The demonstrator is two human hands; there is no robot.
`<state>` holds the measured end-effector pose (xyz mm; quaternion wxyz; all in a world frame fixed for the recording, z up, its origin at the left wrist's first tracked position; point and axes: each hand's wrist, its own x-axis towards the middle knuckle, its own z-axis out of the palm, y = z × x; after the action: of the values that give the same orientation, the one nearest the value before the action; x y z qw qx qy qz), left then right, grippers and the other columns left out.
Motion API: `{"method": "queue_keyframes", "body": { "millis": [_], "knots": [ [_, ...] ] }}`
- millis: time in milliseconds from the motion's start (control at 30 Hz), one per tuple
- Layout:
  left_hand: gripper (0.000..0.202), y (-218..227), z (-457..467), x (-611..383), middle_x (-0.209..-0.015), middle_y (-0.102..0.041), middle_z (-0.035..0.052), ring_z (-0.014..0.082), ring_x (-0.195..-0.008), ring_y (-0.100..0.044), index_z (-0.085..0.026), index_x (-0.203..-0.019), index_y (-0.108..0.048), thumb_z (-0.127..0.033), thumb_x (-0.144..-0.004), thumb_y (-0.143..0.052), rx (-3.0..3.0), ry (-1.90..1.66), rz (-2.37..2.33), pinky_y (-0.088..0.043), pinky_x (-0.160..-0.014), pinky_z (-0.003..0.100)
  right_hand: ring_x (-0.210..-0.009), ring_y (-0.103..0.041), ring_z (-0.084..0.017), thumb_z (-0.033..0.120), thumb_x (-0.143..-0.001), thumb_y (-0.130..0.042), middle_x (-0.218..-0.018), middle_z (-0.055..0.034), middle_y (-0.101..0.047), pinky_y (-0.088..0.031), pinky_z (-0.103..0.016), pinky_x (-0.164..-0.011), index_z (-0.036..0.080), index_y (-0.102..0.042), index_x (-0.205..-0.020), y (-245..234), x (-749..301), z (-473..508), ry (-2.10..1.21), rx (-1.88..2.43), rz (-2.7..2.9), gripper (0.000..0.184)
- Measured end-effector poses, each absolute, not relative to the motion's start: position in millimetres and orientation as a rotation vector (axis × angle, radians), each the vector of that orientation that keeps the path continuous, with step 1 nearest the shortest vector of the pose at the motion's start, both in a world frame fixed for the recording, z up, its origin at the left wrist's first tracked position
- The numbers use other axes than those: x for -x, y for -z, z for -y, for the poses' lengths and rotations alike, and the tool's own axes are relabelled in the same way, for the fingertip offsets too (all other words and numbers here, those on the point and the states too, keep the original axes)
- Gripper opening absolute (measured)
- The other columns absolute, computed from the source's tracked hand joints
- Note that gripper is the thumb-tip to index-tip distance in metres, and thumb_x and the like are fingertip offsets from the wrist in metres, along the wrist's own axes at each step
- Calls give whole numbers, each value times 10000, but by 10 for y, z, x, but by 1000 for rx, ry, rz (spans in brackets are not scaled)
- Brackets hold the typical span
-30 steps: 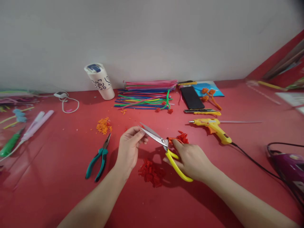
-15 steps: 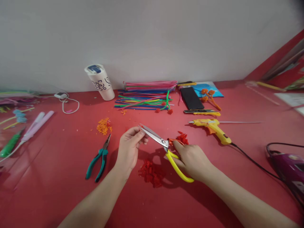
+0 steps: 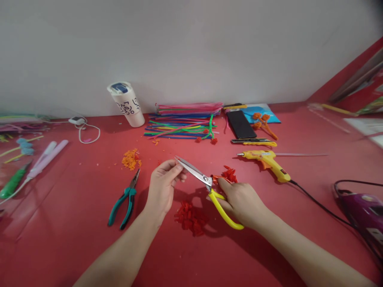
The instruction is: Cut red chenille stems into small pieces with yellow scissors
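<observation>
Red tabletop (image 3: 191,259) beneath tapered metal scissors (image 3: 206,178), ragged clippings (image 3: 191,218)

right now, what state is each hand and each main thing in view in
Yellow-handled metal scissors, held, blades nearly closed
Right hand, gripping the scissors
Left hand, fingers curled by the blade tips, contents unclear
Teal-handled pliers, lying, handles spread
White tumbler with dark markings, upright, lid on
Yellow glue gun, lying on its side, stick inserted
Black rectangular phone, lying flat
Front pile of red pieces, loose
Orange scraps, heaped loosely
</observation>
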<state>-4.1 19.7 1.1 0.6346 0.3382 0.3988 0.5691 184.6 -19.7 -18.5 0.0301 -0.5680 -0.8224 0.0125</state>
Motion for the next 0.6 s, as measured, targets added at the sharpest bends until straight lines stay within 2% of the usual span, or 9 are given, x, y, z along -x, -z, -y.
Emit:
{"method": "queue_keyframes", "body": {
  "millis": [233, 433, 600],
  "knots": [
    [42, -18, -193, 38, -585, -614, -9, 56, -498, -519, -147, -648, -601, -176, -670, -623, -766, -1286, -945, -399, -492, 164, -437, -504, -151, 508, -823, -281, -489, -26, -545, -153, -249, -447, 192, -441, -690, 153, -1826, 182, -213, 1795, 2466, 379],
    [72, -21, -148, -6, -601, -604, 0, 64, -502, -522, -137, -693, -591, -202, -677, -618, -792, -1076, -902, -398, -489, 176, -492, -489, -139, 511, -780, -374, -569, -5, -535, -249, -228, -460, 203, -432, -742, 12, -1776, 184, -649, 1762, 2207, 316],
    [97, -18, -72, -66, -604, -605, 11, 68, -498, -519, -134, -700, -573, -227, -691, -602, -897, -856, -863, -397, -488, 180, -391, -415, -93, 487, -806, -319, -458, 64, -402, -332, -223, -427, 207, -386, -691, -29, -1719, 180, -1245, 1454, 1667, 310]
  ]
}}
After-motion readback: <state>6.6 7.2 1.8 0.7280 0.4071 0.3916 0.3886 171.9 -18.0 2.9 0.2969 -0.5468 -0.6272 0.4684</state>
